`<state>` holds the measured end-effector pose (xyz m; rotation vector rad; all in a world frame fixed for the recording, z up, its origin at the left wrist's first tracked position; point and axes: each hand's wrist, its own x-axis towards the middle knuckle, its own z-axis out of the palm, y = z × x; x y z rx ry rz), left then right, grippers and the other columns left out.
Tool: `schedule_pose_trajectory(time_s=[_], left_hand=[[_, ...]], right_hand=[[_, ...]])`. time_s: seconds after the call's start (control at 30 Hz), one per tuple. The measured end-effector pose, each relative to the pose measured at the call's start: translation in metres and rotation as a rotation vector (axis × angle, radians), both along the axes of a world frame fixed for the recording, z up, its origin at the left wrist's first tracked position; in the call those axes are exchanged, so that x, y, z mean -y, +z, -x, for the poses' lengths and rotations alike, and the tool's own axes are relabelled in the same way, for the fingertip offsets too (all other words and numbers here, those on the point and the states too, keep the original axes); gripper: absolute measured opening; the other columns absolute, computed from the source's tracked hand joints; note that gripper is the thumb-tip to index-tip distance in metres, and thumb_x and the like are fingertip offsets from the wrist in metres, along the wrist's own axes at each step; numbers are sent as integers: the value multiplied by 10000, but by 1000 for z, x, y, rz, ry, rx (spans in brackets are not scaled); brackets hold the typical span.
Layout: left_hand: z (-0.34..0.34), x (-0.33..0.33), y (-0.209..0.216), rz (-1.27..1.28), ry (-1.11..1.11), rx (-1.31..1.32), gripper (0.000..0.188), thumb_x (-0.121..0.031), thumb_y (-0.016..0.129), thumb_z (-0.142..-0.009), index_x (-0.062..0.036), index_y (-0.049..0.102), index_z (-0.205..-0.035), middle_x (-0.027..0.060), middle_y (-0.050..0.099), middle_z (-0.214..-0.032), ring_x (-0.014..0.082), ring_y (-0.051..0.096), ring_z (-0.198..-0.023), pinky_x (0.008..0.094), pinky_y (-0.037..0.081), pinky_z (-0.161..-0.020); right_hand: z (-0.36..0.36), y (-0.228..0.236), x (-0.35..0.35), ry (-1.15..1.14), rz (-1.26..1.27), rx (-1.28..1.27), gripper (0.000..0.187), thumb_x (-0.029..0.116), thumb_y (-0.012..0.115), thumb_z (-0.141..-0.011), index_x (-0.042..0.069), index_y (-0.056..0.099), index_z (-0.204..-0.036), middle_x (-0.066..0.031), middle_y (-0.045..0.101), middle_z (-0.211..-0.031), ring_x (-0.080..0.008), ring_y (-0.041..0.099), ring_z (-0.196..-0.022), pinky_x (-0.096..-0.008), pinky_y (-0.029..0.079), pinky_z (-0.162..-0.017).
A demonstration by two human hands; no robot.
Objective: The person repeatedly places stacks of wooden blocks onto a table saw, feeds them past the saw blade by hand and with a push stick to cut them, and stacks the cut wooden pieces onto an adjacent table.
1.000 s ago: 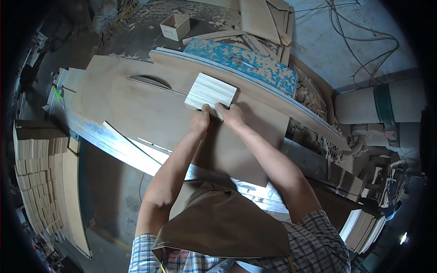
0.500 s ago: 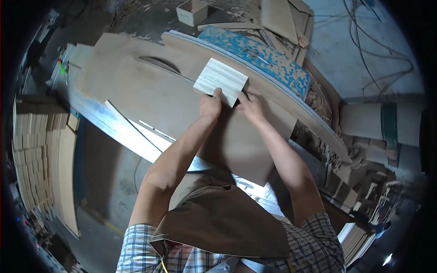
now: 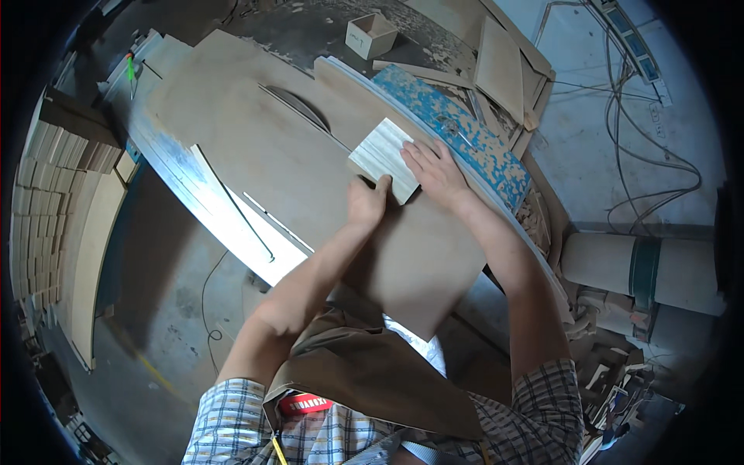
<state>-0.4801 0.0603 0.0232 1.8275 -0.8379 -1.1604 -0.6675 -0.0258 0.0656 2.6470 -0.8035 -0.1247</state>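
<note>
A small pale board with striped wood grain [image 3: 381,155] lies on a brown sheet [image 3: 225,124] that covers the saw table, close to the long fence [image 3: 434,128]. My left hand [image 3: 367,200] grips its near left edge, thumb on top and fingers curled at the side. Flat on the board's right part rests my right hand [image 3: 436,172], its fingers stretched out toward the left. A dark half-round saw blade [image 3: 298,107] rises through a slot in the sheet, beyond and left of the board.
A blue, chipped panel [image 3: 465,128] is behind the fence, with wood offcuts [image 3: 500,62] and an open box [image 3: 370,37] farther back. Stacked boards [image 3: 58,209] stand at the left. A thick duct [image 3: 604,260] and hanging cables [image 3: 620,147] are at the right.
My right hand has moved from the board's near right edge to lie flat on its top. The left hand still holds the near left edge. The head view has shifted.
</note>
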Motion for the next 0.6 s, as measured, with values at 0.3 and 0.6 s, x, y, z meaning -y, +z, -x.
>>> schedule_pose_trajectory(time_s=[0.3,0.6], left_hand=[[-3,18,-10,268,215,147,700,-138,705,-918,112,375,-1482,333,449,-1460,494,422,-1366,483,331,-1189],[-43,37,-15,214,220,171,705,-147,714,-923,100,385,-1496,312,456,-1476,453,429,-1389,468,341,-1192]], right_hand=[[-49,-6,44,76,40,-14,526,152,517,-985,69,490,-1503,-73,496,-1550,-221,440,-1423,-523,294,-1192],[-82,-10,73,143,29,-6,541,137,528,-970,59,483,-1504,-85,481,-1564,-235,431,-1433,-498,254,-1247]])
